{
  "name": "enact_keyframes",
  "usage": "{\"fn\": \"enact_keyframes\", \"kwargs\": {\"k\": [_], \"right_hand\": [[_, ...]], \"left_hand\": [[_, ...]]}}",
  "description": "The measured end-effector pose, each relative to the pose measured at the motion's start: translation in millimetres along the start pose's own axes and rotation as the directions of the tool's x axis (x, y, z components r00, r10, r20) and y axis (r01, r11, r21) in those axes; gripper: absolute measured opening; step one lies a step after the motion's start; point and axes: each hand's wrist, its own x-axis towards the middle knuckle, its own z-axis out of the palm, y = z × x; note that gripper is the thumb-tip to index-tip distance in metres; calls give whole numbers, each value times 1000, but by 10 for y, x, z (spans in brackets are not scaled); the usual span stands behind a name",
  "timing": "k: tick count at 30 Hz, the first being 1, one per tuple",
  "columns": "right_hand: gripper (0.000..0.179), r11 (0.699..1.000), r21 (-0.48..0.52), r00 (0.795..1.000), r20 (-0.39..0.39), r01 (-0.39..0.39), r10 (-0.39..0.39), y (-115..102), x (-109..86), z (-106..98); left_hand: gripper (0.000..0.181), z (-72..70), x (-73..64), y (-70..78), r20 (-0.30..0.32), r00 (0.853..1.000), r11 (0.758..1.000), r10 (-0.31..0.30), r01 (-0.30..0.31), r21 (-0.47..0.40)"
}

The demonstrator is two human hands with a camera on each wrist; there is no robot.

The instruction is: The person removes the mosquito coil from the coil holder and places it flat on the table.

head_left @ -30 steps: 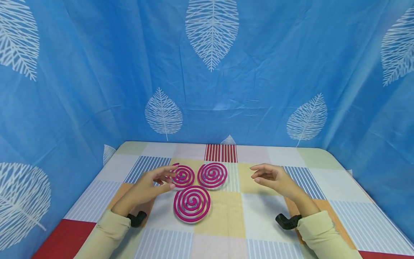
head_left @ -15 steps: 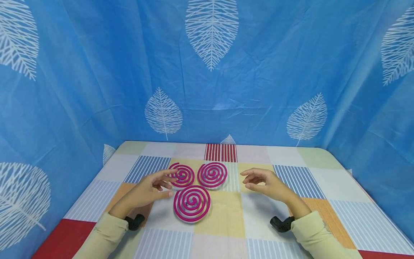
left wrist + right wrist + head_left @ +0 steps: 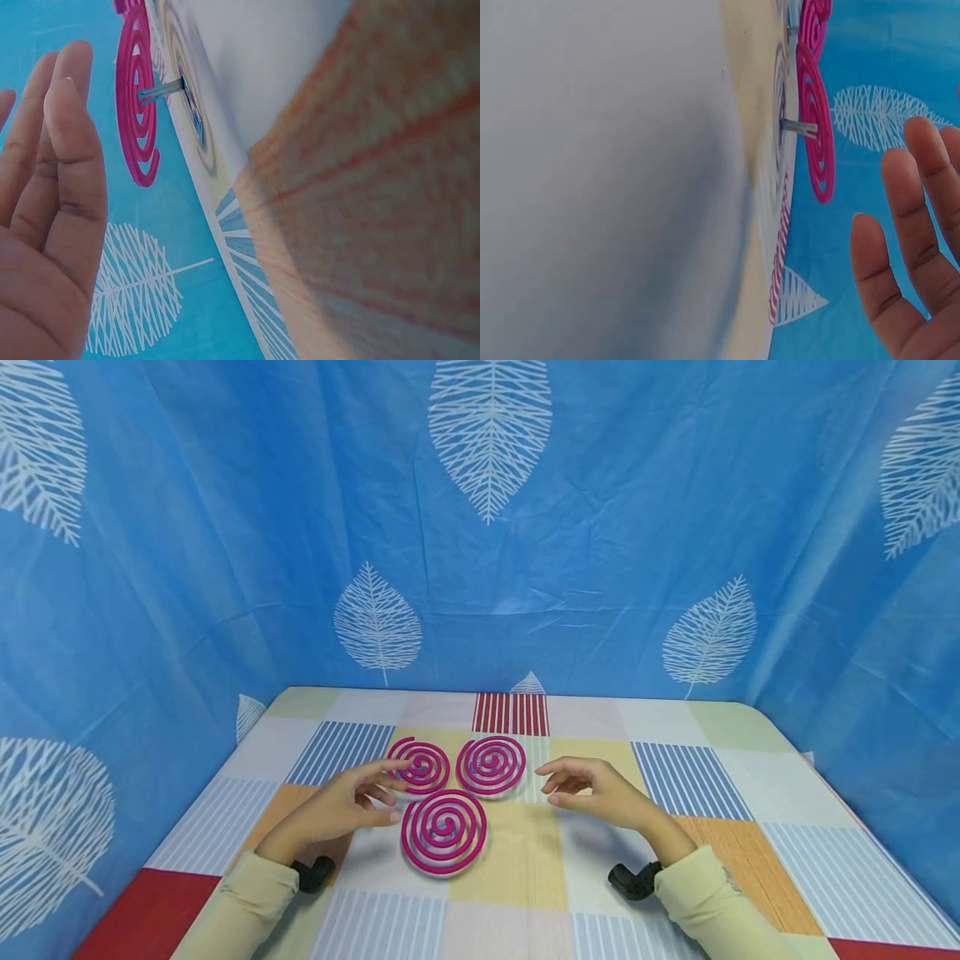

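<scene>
Three magenta mosquito coils are grouped left of the table's middle: a front one [image 3: 446,827], a back left one [image 3: 424,767] and a back right one [image 3: 492,762]. Both wrist views show a coil raised on a thin metal stand [image 3: 162,90]. My left hand [image 3: 341,806] hovers at the left of the group, its fingertips overlapping the back left coil in the head view; the left wrist view shows a gap to the coil. Right of the back right coil hovers my right hand [image 3: 603,789], apart from it. Both hands hold nothing, with relaxed, slightly bent fingers.
A patchwork-patterned cloth [image 3: 517,877] covers the table. Blue curtains [image 3: 600,527] with white leaf prints surround its back and sides. A black wrist device [image 3: 634,881] sits under the right wrist, another [image 3: 315,874] under the left.
My right hand has moved left and slightly toward me, closer to the coils. The left hand has sunk a little and stays near the same spot. The coils have not moved.
</scene>
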Motion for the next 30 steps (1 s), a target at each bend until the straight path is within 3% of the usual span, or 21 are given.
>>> {"fn": "enact_keyframes", "kwargs": {"k": [11,21,30], "right_hand": [[38,995,68,993,93,-75,69,24,105,123],[42,984,153,980,185,-96,67,38,201,224],[44,974,189,969,231,-128,83,1,282,327]], "left_hand": [[71,-4,-12,-61,40,999,1000,10,-12,26],[67,-8,-12,-73,74,996,994,-44,36,108],[67,15,-7,-37,110,992,988,-55,38,149]]}}
